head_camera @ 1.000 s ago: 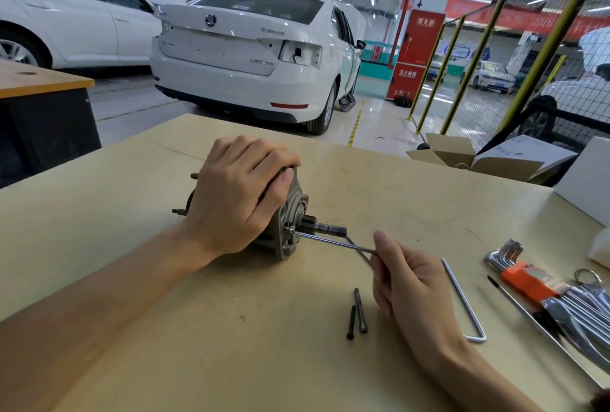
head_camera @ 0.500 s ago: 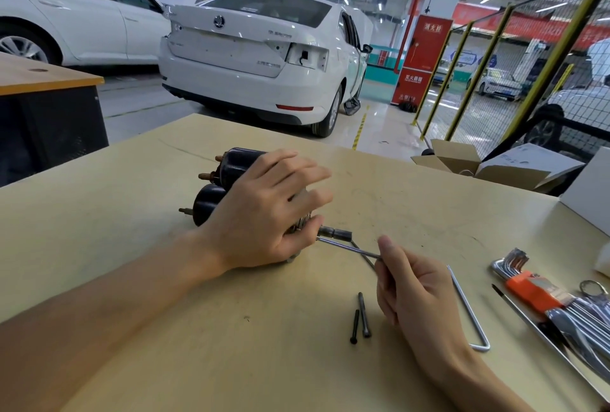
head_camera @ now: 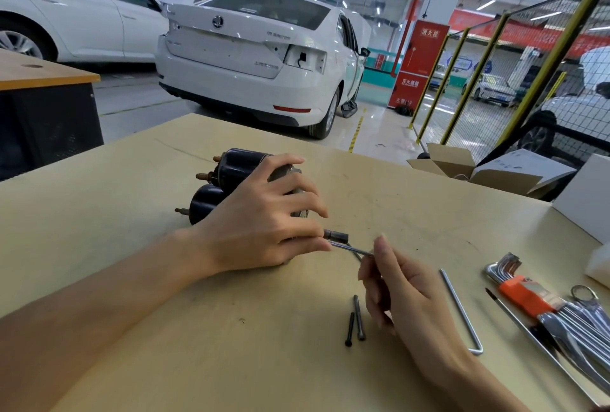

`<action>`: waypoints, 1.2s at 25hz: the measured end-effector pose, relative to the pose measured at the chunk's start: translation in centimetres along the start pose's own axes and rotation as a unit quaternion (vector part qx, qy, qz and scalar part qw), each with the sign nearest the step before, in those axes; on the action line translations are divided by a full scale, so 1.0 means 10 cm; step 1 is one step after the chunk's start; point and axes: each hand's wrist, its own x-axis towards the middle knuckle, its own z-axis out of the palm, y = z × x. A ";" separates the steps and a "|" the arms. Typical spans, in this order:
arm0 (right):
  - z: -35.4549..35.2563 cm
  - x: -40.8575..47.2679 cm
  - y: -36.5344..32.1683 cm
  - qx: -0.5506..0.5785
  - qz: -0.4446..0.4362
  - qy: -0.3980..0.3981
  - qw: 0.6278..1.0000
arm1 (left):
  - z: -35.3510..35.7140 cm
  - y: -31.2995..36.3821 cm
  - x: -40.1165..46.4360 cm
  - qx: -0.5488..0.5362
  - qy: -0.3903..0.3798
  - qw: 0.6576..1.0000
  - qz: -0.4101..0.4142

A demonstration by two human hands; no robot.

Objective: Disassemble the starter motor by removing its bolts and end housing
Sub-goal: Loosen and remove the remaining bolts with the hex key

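1. At the middle of the table (head_camera: 132,279), the starter motor (head_camera: 231,177) lies on its side, its two dark cylinders pointing far-left with their studs showing and its shaft end (head_camera: 336,235) pointing right.
2. The left hand (head_camera: 264,220) lies over the motor's right end, fingers spread and only lightly bent, pressing down on the housing; thumb and forefinger reach to the base of the shaft. The end housing under the palm is mostly hidden, so I cannot tell how loose it is.
3. The right hand (head_camera: 402,292), near and to the right, pinches a slim metal rod (head_camera: 351,249) between thumb and fingers; its far tip goes in beside the shaft, under the left thumb (whether this is a long bolt or a tool is not clear).
4. Two dark bolts (head_camera: 355,319) lie side by side on the table just near-left of the right hand, apart from the motor. I judge these already removed.
5. A long L-shaped key (head_camera: 462,312) lies right of the right hand, and a hex key set (head_camera: 528,299) in its orange holder sits further right.
6. By my reading the bolt stage is partly done, perhaps nearly so; drawing out the rod and pulling the end housing off are left.
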 end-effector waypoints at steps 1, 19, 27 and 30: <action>0.00 0.01 0.01 0.007 0.009 -0.004 1.000 | 0.00 0.00 0.00 -0.004 0.000 1.000 -0.003; -0.18 0.08 -0.01 0.159 0.147 -0.036 0.976 | 0.03 0.02 0.00 -0.001 0.014 1.000 -0.016; -0.07 -0.01 0.03 -0.074 -0.039 0.015 0.996 | 0.04 0.02 -0.03 -0.010 0.007 1.000 -0.018; -0.06 -0.01 0.03 -0.083 -0.055 0.019 0.995 | 0.05 0.02 -0.02 -0.011 0.015 1.000 -0.021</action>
